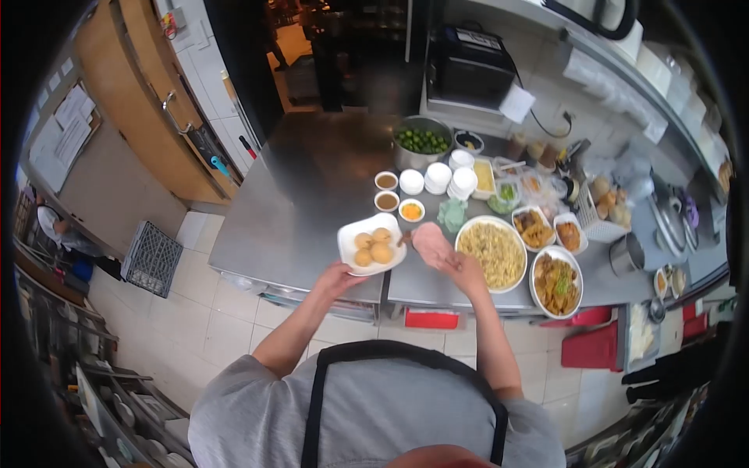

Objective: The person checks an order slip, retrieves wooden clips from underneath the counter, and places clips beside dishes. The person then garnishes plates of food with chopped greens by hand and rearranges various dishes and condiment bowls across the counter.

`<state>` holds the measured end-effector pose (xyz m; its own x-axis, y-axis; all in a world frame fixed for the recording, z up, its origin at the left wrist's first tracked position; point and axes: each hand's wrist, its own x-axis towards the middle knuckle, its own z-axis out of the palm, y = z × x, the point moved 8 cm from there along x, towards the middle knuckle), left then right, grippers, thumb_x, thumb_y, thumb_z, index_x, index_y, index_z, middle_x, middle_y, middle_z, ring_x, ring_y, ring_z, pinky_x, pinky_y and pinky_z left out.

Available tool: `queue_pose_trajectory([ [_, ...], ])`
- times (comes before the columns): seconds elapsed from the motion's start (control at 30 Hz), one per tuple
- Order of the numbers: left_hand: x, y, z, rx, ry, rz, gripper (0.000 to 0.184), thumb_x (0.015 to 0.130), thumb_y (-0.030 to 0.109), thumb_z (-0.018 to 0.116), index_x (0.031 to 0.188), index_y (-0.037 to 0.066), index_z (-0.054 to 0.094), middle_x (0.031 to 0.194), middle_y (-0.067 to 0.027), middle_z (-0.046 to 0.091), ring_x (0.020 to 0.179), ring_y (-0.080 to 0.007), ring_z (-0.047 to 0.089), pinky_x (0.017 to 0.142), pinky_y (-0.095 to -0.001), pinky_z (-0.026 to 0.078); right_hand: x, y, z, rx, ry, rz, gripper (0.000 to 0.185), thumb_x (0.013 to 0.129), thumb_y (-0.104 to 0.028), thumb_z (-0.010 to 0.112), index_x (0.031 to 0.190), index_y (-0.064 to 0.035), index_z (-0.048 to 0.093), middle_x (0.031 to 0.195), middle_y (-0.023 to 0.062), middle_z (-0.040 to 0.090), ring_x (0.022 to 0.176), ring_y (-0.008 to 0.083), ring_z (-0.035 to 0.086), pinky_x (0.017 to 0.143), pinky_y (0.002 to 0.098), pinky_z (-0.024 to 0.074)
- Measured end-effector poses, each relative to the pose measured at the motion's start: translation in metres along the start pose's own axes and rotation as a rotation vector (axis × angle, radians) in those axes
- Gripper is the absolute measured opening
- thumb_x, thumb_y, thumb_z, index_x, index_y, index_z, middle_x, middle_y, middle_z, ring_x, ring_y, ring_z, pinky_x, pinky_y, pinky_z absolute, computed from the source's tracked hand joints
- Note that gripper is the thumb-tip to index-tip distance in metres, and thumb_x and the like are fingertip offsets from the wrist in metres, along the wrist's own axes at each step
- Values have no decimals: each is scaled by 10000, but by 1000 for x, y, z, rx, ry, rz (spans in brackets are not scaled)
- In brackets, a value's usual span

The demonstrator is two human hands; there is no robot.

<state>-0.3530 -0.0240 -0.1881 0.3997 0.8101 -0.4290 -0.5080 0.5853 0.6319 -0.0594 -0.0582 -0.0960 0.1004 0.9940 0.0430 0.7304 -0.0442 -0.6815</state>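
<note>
My left hand (335, 281) is closed on the near-left edge of a white dish (350, 264). Several round, pale golden balls of food (373, 246) sit in it. To the dish's right, my right hand (466, 273) pinches a pink cloth (429, 243) that spreads over the steel counter side. A small brown piece (404, 239) shows between the dish and the cloth; its kind is unclear. Beside my right hand stands a large white bowl of yellowish food (491, 253), perhaps noodles. A crumpled green cloth (452, 214) lies just behind the pink one.
Small sauce cups (386, 201) and stacked white cups (438, 176) stand behind the dish. Farther back is a metal pot (421, 160) of green vegetables. At right are a bowl of cooked food (555, 282), a white basket (599, 225) and a red bin (591, 349).
</note>
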Motion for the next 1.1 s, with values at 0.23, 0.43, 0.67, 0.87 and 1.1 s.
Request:
queue_pose_trajectory([
  [0.23,59,128,-118,139,282,285,372,739,-47,401,1109,-20,381,1021,-162,516,908,-271,557,725,-358,526,-59,32,-15,54,157,72,279,723,-204,626,914,-5,586,658,135,602,605,232,599,562,302,454],
  [0.43,123,164,-186,-73,419,299,372,732,-69,399,1102,-32,372,1024,-163,496,857,-279,555,713,-374,526,-94,57,-6,-140,79,163,274,706,-200,633,897,-8,588,741,154,605,675,260,602,609,329,473],
  [0.67,166,195,-195,-250,649,480,269,802,2,431,1070,17,422,1031,-117,486,824,-228,548,669,-335,505,-101,48,-19,-160,83,116,256,719,-188,622,911,-23,587,737,147,611,672,257,605,622,328,478],
  [0.87,166,154,-36,-66,506,611,172,745,22,580,908,39,526,757,-53,554,646,-138,539,558,-196,433,-141,70,-67,-106,229,164,260,702,-166,642,910,-19,589,745,146,610,682,255,603,625,320,476],
  [1.1,111,103,327,499,-223,808,143,732,18,572,871,-6,589,832,-91,588,721,-145,559,638,-228,443,-212,131,-161,-72,395,140,242,696,-151,643,898,-26,596,728,130,606,647,237,597,601,322,467],
])
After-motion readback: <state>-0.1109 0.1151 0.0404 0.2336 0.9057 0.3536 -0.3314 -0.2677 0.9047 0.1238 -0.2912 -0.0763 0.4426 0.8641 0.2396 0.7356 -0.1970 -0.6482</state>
